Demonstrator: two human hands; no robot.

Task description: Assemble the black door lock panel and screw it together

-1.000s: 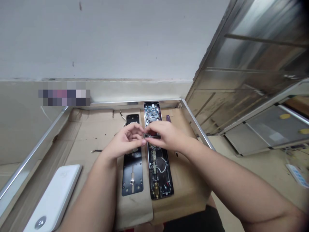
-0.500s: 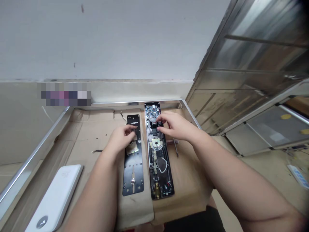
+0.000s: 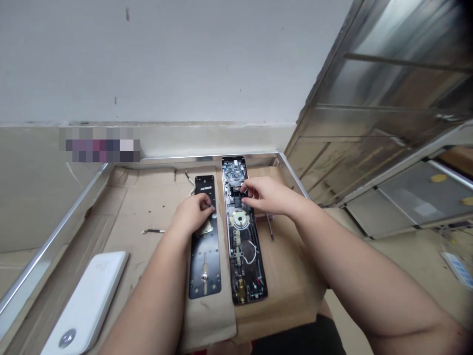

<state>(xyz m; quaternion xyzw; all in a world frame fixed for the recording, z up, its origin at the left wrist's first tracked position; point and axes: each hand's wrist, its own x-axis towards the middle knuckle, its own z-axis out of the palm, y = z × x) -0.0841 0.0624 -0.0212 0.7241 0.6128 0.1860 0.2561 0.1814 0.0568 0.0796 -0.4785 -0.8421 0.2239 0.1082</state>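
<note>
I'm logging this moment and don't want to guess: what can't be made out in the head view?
In the head view:
Anything in the left hand: its curled fingers hide it.
Part of the black plate: covered by that hand.
Print on the white label: too small.
Near end of the white case: cut off by the bottom edge.
Whatever the pixelated patch covers: blurred out.

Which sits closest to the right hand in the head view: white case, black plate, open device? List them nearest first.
1. Open device: partly beneath the right hand.
2. Black plate: left of the device, beneath the left hand.
3. White case: far left, toward the bottom.
</note>
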